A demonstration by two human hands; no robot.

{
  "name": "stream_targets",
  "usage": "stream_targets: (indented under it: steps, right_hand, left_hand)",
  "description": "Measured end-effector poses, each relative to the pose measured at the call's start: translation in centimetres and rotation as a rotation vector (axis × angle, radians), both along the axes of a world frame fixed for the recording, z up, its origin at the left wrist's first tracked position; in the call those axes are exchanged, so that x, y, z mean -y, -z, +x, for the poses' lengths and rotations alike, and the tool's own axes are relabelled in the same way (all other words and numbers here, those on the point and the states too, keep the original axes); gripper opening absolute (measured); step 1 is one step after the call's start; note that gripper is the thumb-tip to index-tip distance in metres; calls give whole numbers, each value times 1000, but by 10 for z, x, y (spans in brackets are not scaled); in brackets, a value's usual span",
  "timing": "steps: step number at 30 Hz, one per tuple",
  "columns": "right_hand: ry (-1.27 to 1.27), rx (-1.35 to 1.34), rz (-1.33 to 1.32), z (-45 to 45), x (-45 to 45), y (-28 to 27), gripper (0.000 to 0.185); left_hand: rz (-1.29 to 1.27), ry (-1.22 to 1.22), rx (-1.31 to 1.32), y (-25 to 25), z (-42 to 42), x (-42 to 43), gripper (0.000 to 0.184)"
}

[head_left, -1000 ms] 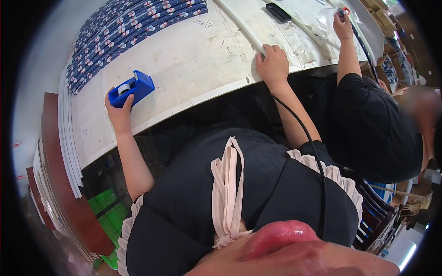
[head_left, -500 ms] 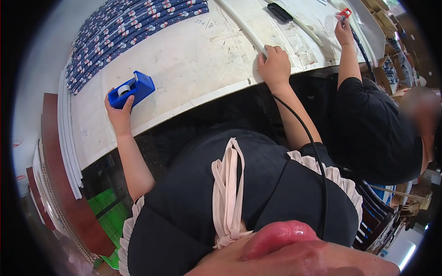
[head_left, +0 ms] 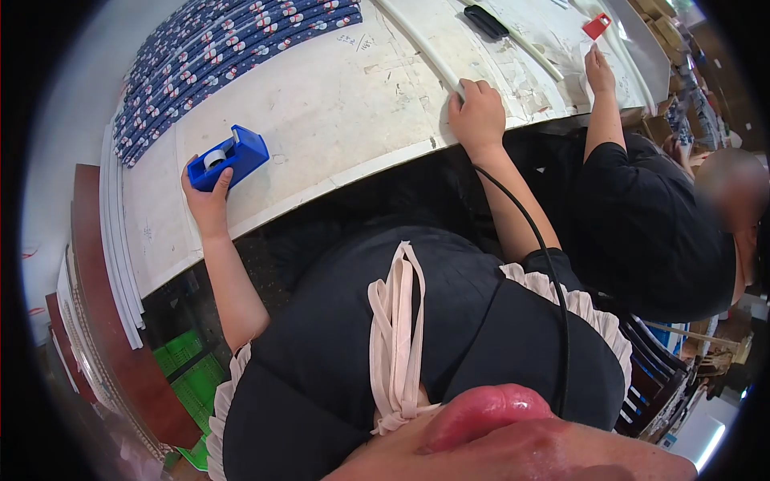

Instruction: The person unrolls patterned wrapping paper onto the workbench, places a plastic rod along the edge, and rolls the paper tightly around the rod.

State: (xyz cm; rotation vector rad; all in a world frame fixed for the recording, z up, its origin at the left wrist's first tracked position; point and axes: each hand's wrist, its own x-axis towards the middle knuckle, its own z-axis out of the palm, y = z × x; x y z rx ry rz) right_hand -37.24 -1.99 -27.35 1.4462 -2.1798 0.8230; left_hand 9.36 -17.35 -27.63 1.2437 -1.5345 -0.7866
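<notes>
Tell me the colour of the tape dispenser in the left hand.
The dispenser is blue; it shows best in the head view, the only one.

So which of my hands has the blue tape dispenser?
Your left hand, gripping the blue tape dispenser; your right hand is on the long white rod instead.
</notes>
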Motion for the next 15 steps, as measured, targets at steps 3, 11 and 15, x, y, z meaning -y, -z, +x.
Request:
stream_targets:
  steps: [3, 11, 15]
  right_hand:
    - [-4, 0, -3, -1, 0, 1, 21]
    - [-5, 7, 5, -1, 0, 2, 22]
    - [-2, 7, 8, -2, 0, 2, 22]
  left_hand:
    - [7, 1, -14, -1, 0, -1, 81]
    - [-5, 4, 5, 0, 0, 0, 80]
    - [1, -1, -27, -1, -1, -1, 87]
